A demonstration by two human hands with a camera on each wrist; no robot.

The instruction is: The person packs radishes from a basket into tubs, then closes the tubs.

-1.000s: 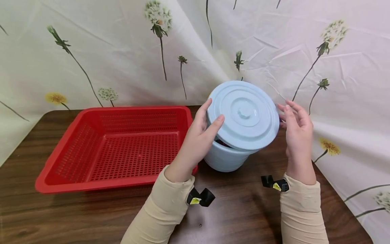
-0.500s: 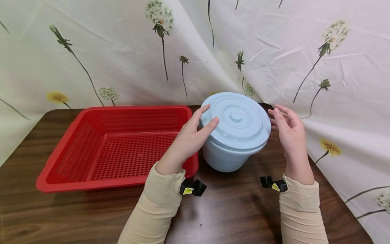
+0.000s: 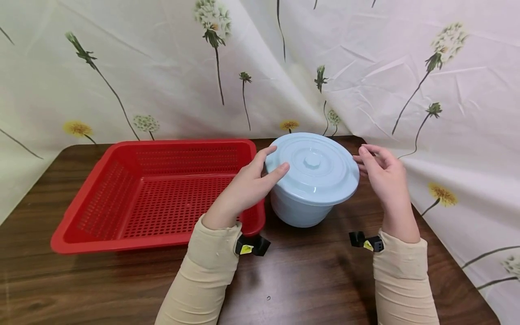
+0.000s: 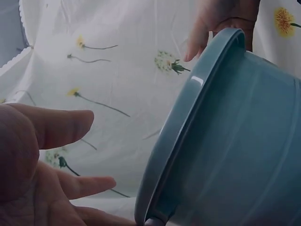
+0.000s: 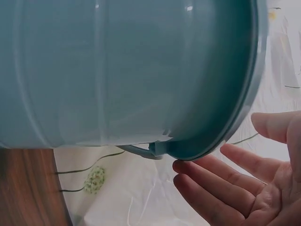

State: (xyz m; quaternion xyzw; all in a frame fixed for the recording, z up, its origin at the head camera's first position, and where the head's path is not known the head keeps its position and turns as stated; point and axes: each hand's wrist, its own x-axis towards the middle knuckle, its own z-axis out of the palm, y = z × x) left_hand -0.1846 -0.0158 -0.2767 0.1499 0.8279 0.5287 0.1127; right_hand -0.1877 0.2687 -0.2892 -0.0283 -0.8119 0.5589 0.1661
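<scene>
A pale blue lidded bucket (image 3: pixel 300 212) stands right of centre in the head view. Its round lid (image 3: pixel 314 183) lies level over the top. Beside the lid's left edge is my left hand (image 3: pixel 248 186), thumb and fingers spread and fairly straight; in the left wrist view the thumb is clear of the lid. My right hand (image 3: pixel 387 183) is at the opposite side, fingers extended. In the right wrist view, its fingertips (image 5: pixel 181 165) are at or just off the lid's rim, and contact is hard to tell. The bucket's inside is hidden. A handle (image 5: pixel 141 151) shows under the rim.
A red perforated plastic basket (image 3: pixel 122 244) sits left of the bucket on the dark wooden table (image 3: pixel 101 289). White cloth with dandelion prints (image 3: pixel 162 67) hangs behind and to the right. A tiny dark ring-shaped bit (image 3: pixel 268 298) lies near the front.
The lid has come down from a tilt over a visible gap to lie level on the bucket. My left hand has loosened and moved slightly left; the right hand has shifted slightly left and down.
</scene>
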